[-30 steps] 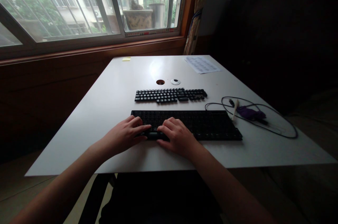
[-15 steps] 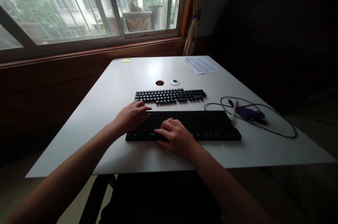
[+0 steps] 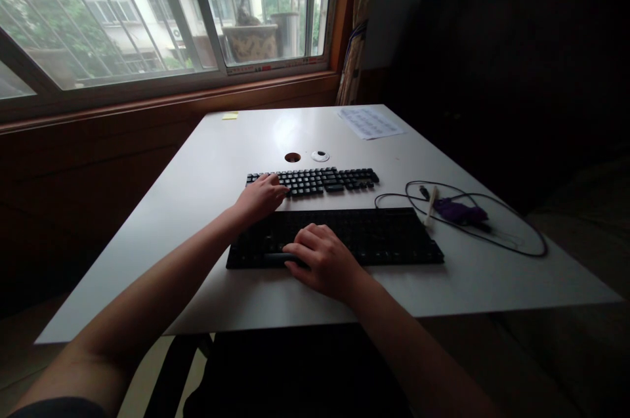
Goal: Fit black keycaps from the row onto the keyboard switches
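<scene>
On the white desk lies a black keyboard [image 3: 384, 237]; most of its key area is dark and hard to make out. Behind it, loose black keycaps [image 3: 315, 180] are laid out in rows in a keyboard pattern. My left hand [image 3: 260, 196] reaches over the left part of these keycaps, fingers bent down and somewhat apart; its fingertips partly cover the caps there. Over the keyboard's front, left of the middle, rests my right hand [image 3: 319, 257]. Its index finger and thumb are apart near the bottom row, the other fingers curled, and no held thing shows.
A black cable [image 3: 539, 234] loops on the right around a purple cloth-like item [image 3: 460, 211] and a pale stick [image 3: 431, 205]. Farther back are a round desk hole [image 3: 293, 157], a white ring-shaped cover [image 3: 320, 156], printed paper [image 3: 371, 123] and a yellow note [image 3: 230, 115].
My left hand has moved away from the keyboard's upper left, forward onto the loose keycaps. My right hand stays at the keyboard's front row. The view has shifted slightly.
</scene>
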`<state>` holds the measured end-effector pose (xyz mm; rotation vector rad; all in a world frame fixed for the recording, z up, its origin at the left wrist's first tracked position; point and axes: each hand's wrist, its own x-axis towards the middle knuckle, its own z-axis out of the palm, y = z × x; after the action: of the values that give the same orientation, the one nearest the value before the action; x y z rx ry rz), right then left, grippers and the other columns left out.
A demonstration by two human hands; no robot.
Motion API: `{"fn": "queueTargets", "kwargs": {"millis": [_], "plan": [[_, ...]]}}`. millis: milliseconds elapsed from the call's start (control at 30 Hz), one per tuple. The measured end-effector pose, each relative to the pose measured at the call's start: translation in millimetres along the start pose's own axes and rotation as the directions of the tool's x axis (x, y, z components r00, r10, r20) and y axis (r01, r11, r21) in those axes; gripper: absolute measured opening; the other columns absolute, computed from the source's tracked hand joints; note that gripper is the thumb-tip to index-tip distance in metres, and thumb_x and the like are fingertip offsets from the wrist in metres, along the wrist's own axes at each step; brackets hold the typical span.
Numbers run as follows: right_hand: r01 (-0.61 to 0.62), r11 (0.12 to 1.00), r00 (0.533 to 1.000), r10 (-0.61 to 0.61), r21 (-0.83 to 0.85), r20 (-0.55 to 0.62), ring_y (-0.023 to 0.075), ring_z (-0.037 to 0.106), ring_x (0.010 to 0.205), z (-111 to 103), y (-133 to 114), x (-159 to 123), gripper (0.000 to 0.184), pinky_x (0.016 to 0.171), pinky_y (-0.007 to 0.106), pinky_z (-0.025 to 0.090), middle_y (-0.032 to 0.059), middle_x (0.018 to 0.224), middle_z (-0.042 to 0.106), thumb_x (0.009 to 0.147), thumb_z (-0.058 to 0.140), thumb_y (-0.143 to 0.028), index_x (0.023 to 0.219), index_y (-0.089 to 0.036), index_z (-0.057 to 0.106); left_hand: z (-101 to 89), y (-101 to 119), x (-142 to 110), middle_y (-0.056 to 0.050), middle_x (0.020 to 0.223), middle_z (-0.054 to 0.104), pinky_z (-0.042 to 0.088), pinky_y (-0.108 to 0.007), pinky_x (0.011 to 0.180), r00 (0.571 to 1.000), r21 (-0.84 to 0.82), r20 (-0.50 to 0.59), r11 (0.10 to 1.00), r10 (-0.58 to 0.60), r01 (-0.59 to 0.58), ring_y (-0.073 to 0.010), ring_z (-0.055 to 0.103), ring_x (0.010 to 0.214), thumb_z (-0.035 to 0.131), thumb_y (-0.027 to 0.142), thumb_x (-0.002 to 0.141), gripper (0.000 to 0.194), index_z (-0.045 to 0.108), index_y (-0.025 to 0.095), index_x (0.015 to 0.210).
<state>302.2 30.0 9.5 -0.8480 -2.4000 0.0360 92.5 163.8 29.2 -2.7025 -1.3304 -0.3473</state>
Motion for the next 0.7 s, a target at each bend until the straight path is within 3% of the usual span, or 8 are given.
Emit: {"fn": "queueTargets", "kwargs": {"millis": [700], "plan": [[0.008, 1.0, 1.0, -0.008, 0.006, -0.029, 0.0219, 0.056, 0.09, -2.1, -0.2, 1.4, 0.015, 0.084, 0.039, 0.041, 0.0056, 0.093, 0.067, 0.097, 0.06, -0.029, 0.106, -0.021, 0.07, 3.1, -9.1, 1.3, -0.008, 0.104, 0.067, 0.049, -0.037, 0.094, 1.0, -0.113, 0.004, 0.993, 0.027, -0.027, -0.0255, 0.062, 0.101, 0.06, 0.023, 0.093, 0.022, 0.08, 0.022, 0.103]]}}
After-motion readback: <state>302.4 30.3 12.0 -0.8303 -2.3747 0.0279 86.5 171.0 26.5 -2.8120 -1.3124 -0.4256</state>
